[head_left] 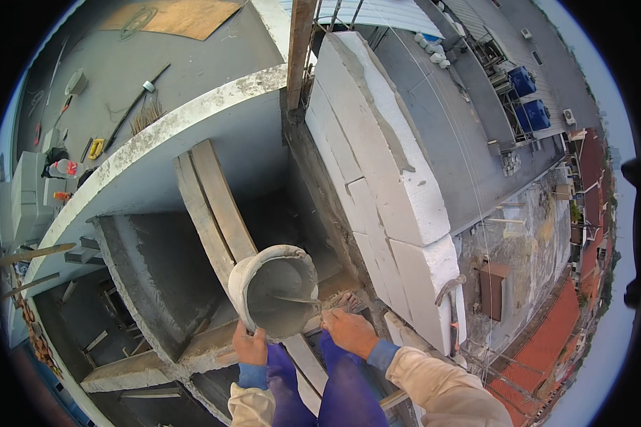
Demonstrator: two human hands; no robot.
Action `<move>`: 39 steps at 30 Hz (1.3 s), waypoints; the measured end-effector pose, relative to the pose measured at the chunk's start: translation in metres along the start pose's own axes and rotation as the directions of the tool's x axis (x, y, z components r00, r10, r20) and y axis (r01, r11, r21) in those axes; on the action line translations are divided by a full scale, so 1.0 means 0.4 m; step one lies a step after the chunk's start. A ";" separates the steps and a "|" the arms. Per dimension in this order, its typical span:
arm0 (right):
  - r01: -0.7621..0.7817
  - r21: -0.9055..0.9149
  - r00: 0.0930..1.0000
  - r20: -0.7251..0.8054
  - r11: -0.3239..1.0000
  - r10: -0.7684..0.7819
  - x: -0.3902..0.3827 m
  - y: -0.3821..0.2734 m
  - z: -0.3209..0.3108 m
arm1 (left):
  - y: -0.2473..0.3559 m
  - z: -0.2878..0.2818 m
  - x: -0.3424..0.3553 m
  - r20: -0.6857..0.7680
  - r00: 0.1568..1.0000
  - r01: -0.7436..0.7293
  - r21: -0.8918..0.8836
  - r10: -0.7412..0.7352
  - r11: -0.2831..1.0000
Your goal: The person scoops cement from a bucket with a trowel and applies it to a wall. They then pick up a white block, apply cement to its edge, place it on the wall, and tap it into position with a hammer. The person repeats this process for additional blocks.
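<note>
A round, mortar-crusted bucket point(239, 285) is tilted in front of me, with wet grey mortar point(281, 320) in its bottom. My left hand point(250, 346) is closed on its near rim, thumb over the edge. Closed around the handle of a trowel point(297, 300), my right hand point(350, 332) is at the bucket's right side. The trowel's thin metal part reaches into the bucket; its blade is hard to make out against the mortar. To the right of the bucket rises a wall of white blocks point(377, 206), with grey mortar smeared along its top.
Two planks point(214, 192) span a deep shaft ahead. Concrete ledges point(132, 373) and open drops lie at left. A curved tool point(449, 288) rests on the block wall's near end. Beyond the curved parapet point(214, 99), tools lie on a grey roof. Lower rooftops stretch away at right.
</note>
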State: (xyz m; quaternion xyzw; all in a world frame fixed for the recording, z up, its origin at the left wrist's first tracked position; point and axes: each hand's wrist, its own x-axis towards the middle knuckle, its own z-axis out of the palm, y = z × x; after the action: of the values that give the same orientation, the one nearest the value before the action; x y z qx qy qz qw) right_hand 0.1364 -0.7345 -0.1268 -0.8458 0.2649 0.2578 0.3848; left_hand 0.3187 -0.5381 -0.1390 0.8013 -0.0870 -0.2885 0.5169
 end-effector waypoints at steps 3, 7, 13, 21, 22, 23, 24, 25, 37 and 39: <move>0.061 0.076 0.967 0.242 0.995 -0.078 -0.023 -0.022 0.006 | 0.035 0.029 0.009 -0.009 1.000 0.025 0.107 -0.024 0.994; -0.324 0.758 0.887 0.451 0.566 -0.097 -0.088 0.053 -0.085 | 0.043 0.050 0.014 0.013 0.999 -0.033 0.090 0.032 0.995; 0.059 0.987 0.994 -0.072 -0.147 -0.083 -0.013 0.123 -0.246 | 0.049 0.090 -0.069 -0.026 0.884 0.382 -0.533 -0.466 0.755; 0.268 0.192 0.116 -0.979 0.944 0.166 0.515 0.140 -0.402 | -0.012 0.025 -0.183 -0.057 0.848 0.487 -0.305 -0.526 0.818; 0.226 0.218 0.083 -0.975 0.949 0.204 0.556 0.141 -0.405 | -0.027 0.015 -0.194 -0.053 0.860 0.477 -0.276 -0.508 0.835; 0.200 0.232 0.096 -0.972 0.952 0.216 0.587 0.145 -0.405 | -0.037 0.003 -0.214 -0.063 0.839 0.512 -0.249 -0.541 0.822; 0.171 0.254 0.116 -0.965 0.952 0.237 0.613 0.150 -0.406 | -0.047 -0.006 -0.226 -0.033 0.838 0.517 -0.275 -0.545 0.811; 0.142 0.271 0.138 -0.958 0.952 0.252 0.627 0.153 -0.399 | -0.058 -0.013 -0.232 -0.056 0.807 0.571 -0.176 -0.588 0.802; 0.132 0.282 0.911 -0.412 0.950 -0.004 -0.091 0.143 -0.031 | -0.056 0.010 -0.142 -0.013 0.914 0.392 -0.218 -0.405 0.894; 0.041 0.198 0.969 -0.246 0.979 0.009 -0.144 0.115 0.015 | -0.036 0.030 -0.098 0.045 0.977 0.213 -0.210 -0.208 0.954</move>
State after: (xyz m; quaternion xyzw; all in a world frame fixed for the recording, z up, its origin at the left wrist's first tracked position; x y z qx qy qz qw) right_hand 0.0635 -0.7414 -0.1170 -0.8300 0.3284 0.1201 0.4346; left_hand 0.2777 -0.5239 -0.1409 0.7425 0.0245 -0.3584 0.5654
